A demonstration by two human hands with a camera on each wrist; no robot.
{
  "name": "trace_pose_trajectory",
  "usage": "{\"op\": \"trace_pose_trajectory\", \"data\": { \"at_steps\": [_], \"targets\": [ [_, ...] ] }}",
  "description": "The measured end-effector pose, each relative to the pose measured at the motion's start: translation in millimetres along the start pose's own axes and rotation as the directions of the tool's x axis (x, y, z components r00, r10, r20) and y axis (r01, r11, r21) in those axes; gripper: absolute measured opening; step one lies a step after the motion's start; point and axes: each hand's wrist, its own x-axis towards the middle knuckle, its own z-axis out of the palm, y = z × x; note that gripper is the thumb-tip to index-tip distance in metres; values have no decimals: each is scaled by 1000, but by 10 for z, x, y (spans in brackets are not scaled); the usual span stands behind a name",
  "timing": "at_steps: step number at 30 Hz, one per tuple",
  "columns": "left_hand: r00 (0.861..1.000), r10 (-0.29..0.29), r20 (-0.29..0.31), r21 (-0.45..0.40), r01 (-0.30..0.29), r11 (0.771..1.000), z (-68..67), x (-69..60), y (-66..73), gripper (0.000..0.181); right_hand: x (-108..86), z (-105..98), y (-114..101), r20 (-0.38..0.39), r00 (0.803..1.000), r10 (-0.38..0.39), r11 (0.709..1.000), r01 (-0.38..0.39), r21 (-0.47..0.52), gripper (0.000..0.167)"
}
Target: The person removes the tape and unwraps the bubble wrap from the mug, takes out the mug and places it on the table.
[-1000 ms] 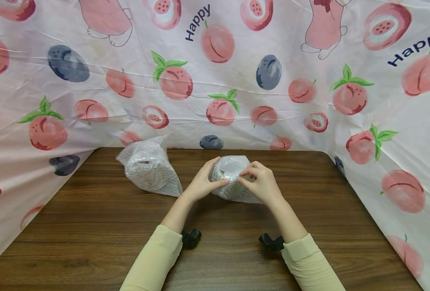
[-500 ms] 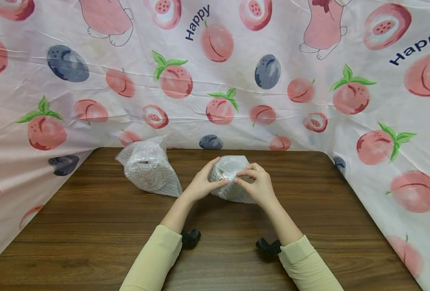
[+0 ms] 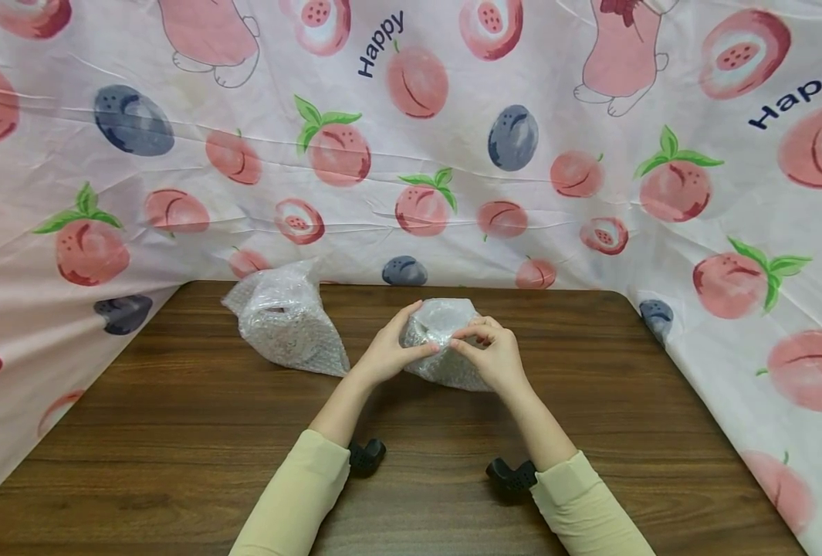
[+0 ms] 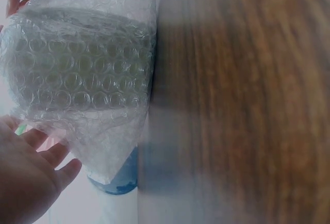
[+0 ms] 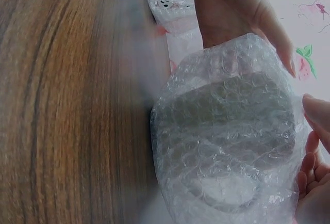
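A bundle in clear bubble wrap (image 3: 445,367) sits near the table's back edge, between the two hands. My left hand (image 3: 386,351) is round its left side, thumb on top and fingers spread behind. At the top, my right hand (image 3: 497,355) pinches the film between thumb and index finger, the other fingers curled. Through the wrap (image 4: 77,69) in the left wrist view, a pale greenish body shows dimly. A ring-like shape shows through the wrap (image 5: 227,115) in the right wrist view. The contents cannot be told.
A second bubble-wrapped bundle (image 3: 289,332) stands at the back left of the brown wooden table (image 3: 424,479), close to my left forearm. A fruit-printed cloth (image 3: 355,224) hangs behind the table and along both sides. Black wrist devices (image 3: 367,457) are below the forearms.
My right hand has shifted slightly left along the top of the wrap, its thumb and index finger drawing closer to my left thumb. My left hand and both bundles have stayed put.
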Motion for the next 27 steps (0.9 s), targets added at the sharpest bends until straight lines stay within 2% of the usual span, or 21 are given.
{"op": "trace_pose_trajectory", "data": {
  "at_steps": [8, 14, 21, 27],
  "targets": [
    [1000, 16, -11, -9, -16, 1000, 16, 4, -7, 85, -22, 30, -86, 33, 994, 108, 993, -106, -50, 8],
    [1000, 20, 6, -33, -20, 999, 24, -3, -10, 87, -35, 72, -176, 18, 983, 181, 981, -179, -79, 12],
    [1000, 23, 7, -54, -22, 998, 29, -6, 11, 88, -34, 127, -208, -55, 983, 176, 983, -179, -45, 9],
    [1000, 17, 15, -60, -16, 998, 34, 3, 16, 89, -38, 171, -220, -64, 975, 213, 977, -213, -7, 8]
  ]
}}
